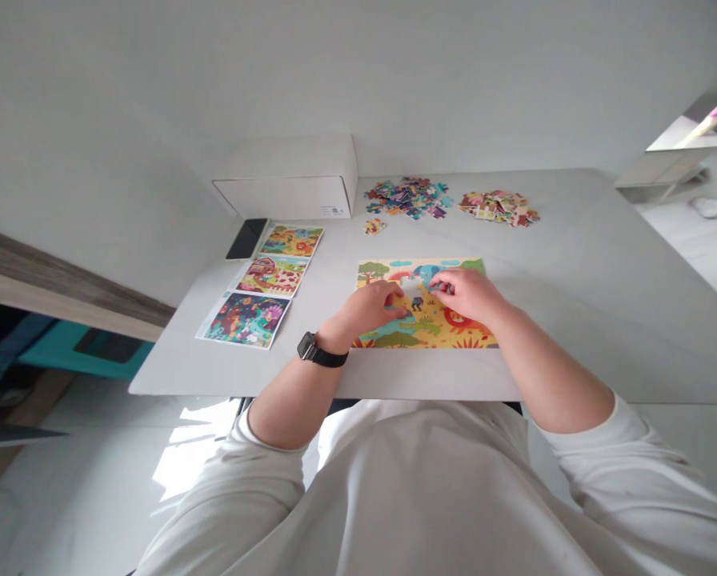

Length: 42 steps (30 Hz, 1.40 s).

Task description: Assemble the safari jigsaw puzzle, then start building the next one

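A jigsaw puzzle (418,330) with a savanna animal picture lies on the table in front of me, mostly joined. In its upper middle a grey gap with jagged edges shows between the pieces. My left hand (370,308) rests on the puzzle's left part, thumb and fingers apart, with nothing visible in it. At the gap's right side, my right hand (466,292) pinches a small bluish puzzle piece (438,287), partly covered by the fingertips. The elephant and the orange lion are partly hidden by this hand.
Behind the puzzle lie a pile of dark multicoloured pieces (407,197), a pile of red-yellow pieces (498,208) and a few loose pieces (374,227). To the left are a picture sheet (249,320), a phone (247,239) and a white box (286,196). Someone's foot (710,207) shows far right.
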### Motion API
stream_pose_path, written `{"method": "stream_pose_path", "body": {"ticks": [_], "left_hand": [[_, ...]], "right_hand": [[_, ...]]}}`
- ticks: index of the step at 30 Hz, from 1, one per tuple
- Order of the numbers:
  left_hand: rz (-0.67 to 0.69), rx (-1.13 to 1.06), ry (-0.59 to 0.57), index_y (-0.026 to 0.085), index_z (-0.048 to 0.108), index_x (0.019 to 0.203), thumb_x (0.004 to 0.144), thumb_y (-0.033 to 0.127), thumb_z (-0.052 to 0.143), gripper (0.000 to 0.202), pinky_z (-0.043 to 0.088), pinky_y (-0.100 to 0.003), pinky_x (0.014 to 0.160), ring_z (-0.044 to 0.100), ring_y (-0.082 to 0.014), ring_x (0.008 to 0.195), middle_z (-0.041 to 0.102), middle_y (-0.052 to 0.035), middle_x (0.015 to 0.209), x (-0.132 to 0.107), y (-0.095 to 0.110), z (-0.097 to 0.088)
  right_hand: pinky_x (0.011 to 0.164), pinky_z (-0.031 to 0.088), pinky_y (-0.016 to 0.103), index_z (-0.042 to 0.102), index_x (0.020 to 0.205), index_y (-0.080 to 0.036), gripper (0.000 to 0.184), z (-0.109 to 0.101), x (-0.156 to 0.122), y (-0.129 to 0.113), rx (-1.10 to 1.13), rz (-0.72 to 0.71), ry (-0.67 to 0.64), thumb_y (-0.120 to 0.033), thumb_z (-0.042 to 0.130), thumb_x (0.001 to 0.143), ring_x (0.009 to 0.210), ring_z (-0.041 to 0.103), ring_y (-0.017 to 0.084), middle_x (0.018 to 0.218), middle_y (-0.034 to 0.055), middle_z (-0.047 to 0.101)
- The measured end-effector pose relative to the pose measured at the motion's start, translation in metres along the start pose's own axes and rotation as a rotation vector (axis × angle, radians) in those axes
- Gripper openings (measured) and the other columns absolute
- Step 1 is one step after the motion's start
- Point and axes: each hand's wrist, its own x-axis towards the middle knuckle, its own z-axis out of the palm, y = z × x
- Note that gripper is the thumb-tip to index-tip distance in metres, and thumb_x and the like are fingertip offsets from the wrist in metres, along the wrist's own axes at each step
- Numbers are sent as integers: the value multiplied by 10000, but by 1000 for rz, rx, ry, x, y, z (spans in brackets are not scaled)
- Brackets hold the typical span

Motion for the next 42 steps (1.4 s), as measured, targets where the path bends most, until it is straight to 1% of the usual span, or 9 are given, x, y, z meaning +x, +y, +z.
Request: {"method": "stream_pose_path", "body": {"ticks": [4, 11, 20, 26, 32, 35, 37, 39, 42], "left_hand": [[19, -13, 7, 226, 757, 1173, 889, 458, 784, 368, 535, -355, 813, 715, -253, 927, 765, -65, 1013, 0, 4, 1], [18, 32, -15, 240, 755, 1162, 865, 477, 814, 385, 525, -340, 778, 707, -249, 904, 754, -51, 983, -1, 7, 3], [10, 35, -22, 236, 741, 1162, 919, 421, 747, 306, 494, -339, 742, 700, -242, 889, 753, -48, 979, 0, 7, 3], [10, 11, -19, 240, 739, 1162, 895, 445, 771, 337, 506, -336, 748, 706, -245, 884, 759, -48, 973, 0, 6, 3], [13, 15, -19, 245, 747, 1144, 913, 444, 737, 305, 524, -344, 781, 717, -248, 908, 773, -47, 978, 0, 5, 2], [-12, -41, -11, 237, 749, 1123, 923, 387, 712, 252, 521, -332, 756, 717, -231, 869, 781, -39, 942, 1, 7, 1], [-44, -82, 39, 228, 750, 1079, 937, 339, 681, 193, 514, -318, 742, 709, -209, 827, 778, -32, 906, 3, 7, -1], [-80, -98, 135, 223, 750, 1043, 957, 326, 651, 167, 512, -311, 753, 700, -192, 804, 774, -32, 895, 5, 4, -6], [-163, -111, 288, 229, 746, 1091, 971, 345, 640, 198, 518, -307, 766, 687, -180, 794, 775, -33, 920, 10, -9, -18]], "right_hand": [[772, 474, 329, 820, 1099, -246, 159, 4, 0, -6, -31, -54, -61, -280, 747, 962, 853, 697, 215, 962, 47, 792], [841, 477, 338, 844, 1040, -255, 152, 12, 2, -5, -73, -147, -182, -238, 709, 971, 963, 703, 245, 1028, 67, 794], [843, 467, 330, 856, 1062, -261, 203, 8, 1, -6, -45, -173, -146, -236, 664, 1002, 964, 699, 236, 1022, 62, 792], [805, 449, 318, 856, 1058, -250, 224, 11, 2, -10, -45, -206, -208, -178, 679, 941, 867, 679, 214, 982, 55, 775], [794, 443, 313, 854, 1041, -257, 196, 10, 2, -9, -41, -211, -218, -209, 680, 967, 854, 676, 206, 970, 50, 773], [804, 452, 316, 858, 1040, -256, 185, 10, 1, -8, -42, -229, -227, -224, 685, 980, 873, 690, 213, 975, 55, 781], [817, 463, 322, 860, 1046, -250, 190, 10, 1, -7, -29, -241, -212, -249, 675, 1007, 882, 700, 218, 984, 63, 789], [835, 475, 325, 862, 1044, -248, 183, 11, 1, -7, -10, -251, -219, -243, 682, 1007, 899, 713, 220, 1006, 66, 801], [838, 484, 325, 864, 1029, -257, 171, 11, 0, -8, 3, -253, -243, -234, 697, 1001, 904, 722, 220, 1015, 60, 810]]}}
